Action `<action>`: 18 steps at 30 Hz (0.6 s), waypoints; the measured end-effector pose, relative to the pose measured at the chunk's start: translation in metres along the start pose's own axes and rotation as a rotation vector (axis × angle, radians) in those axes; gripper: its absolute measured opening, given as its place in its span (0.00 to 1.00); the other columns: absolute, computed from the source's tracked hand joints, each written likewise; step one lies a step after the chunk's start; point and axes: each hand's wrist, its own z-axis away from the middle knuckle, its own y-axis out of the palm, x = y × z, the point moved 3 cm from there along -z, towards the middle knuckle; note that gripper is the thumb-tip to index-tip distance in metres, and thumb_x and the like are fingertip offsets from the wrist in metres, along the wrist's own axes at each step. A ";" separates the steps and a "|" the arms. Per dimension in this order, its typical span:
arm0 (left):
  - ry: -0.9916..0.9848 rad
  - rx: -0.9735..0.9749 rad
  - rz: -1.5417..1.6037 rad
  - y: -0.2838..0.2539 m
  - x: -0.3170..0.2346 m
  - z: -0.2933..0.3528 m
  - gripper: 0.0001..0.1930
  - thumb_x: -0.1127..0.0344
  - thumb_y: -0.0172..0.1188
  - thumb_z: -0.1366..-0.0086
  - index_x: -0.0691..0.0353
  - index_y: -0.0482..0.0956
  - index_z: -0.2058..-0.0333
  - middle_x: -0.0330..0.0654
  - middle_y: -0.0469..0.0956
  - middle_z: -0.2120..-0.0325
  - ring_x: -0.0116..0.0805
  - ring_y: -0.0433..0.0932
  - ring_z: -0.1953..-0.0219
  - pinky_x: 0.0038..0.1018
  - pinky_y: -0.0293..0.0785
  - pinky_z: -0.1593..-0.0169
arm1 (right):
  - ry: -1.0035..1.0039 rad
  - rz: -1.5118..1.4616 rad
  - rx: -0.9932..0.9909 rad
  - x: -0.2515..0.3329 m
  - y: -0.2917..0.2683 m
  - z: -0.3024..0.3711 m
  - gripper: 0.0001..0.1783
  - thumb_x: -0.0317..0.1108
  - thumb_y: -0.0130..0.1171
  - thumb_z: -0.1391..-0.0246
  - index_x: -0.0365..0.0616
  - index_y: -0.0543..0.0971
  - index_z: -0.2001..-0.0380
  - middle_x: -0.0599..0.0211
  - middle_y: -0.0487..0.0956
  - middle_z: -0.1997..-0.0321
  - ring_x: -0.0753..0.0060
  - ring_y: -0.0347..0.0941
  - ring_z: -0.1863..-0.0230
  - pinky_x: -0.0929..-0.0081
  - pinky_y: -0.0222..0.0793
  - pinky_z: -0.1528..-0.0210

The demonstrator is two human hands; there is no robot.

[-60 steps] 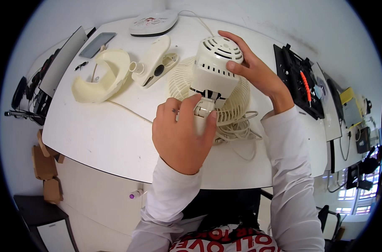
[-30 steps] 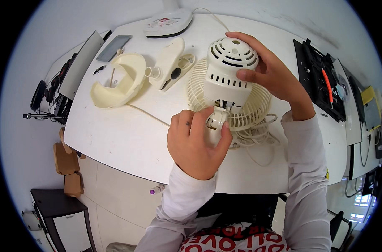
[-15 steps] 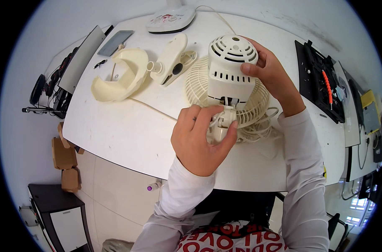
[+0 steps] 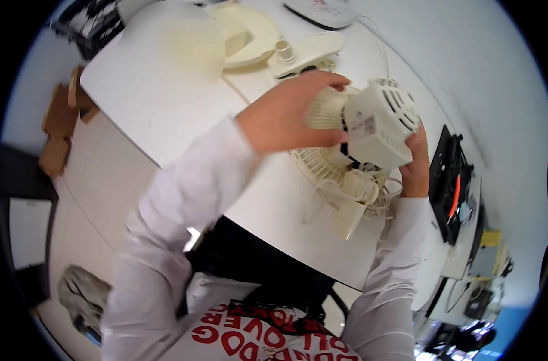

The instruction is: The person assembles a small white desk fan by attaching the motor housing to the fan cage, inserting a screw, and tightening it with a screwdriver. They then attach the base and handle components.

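A cream electric fan is tilted over the table between my hands, its slotted motor housing (image 4: pixel 379 129) uppermost. My right hand (image 4: pixel 417 159) grips the far right side of that housing, most of its fingers hidden behind it. My left hand (image 4: pixel 292 114) curls round the ribbed part beside the housing, thumb below and fingers above. Underneath, the round fan grille (image 4: pixel 316 165) shows in part. A jointed neck (image 4: pixel 359 186) hangs from the housing toward me, with a coiled cream cord (image 4: pixel 379 207) beside it. Motion blurs some edges.
Beyond my left hand lie a cream clamp-like base (image 4: pixel 310 54) and a curved cream shell (image 4: pixel 256 42). A white appliance base (image 4: pixel 322 12) stands at the back. On the right sits a black tray (image 4: pixel 448 180) with an orange tool (image 4: pixel 455 195). Cardboard boxes (image 4: pixel 57 123) are on the floor.
My left hand has left the neck joint and moved up to the side of the fan. The fan has turned, showing another face of its housing. The view has swung round.
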 end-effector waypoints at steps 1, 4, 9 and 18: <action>-0.021 0.108 0.010 0.005 0.012 -0.008 0.34 0.61 0.71 0.52 0.68 0.68 0.47 0.49 0.72 0.51 0.37 0.70 0.48 0.32 0.64 0.43 | 0.013 0.001 -0.016 -0.004 -0.005 0.004 0.57 0.59 0.69 0.61 0.34 0.56 0.36 0.57 0.66 0.38 0.67 0.64 0.38 0.72 0.60 0.38; -0.027 0.340 0.030 0.018 0.030 -0.031 0.42 0.57 0.75 0.57 0.68 0.66 0.45 0.50 0.71 0.49 0.41 0.69 0.46 0.34 0.62 0.42 | 0.032 0.014 -0.102 -0.005 -0.013 0.008 0.58 0.60 0.68 0.60 0.32 0.55 0.36 0.56 0.65 0.37 0.66 0.64 0.38 0.71 0.60 0.38; 0.115 0.221 -0.016 0.028 0.044 -0.032 0.45 0.51 0.76 0.63 0.66 0.68 0.47 0.50 0.72 0.50 0.44 0.69 0.46 0.36 0.59 0.40 | -0.052 0.100 -0.029 -0.002 -0.012 0.008 0.50 0.64 0.59 0.52 0.38 0.59 0.37 0.58 0.67 0.38 0.61 0.67 0.40 0.63 0.65 0.41; 0.104 0.134 0.031 0.036 0.052 -0.021 0.48 0.47 0.76 0.67 0.64 0.68 0.46 0.48 0.71 0.49 0.47 0.65 0.42 0.38 0.53 0.37 | 0.102 -0.215 -0.085 0.005 0.023 -0.009 0.58 0.46 0.75 0.67 0.38 0.53 0.36 0.45 0.65 0.39 0.47 0.63 0.38 0.54 0.59 0.36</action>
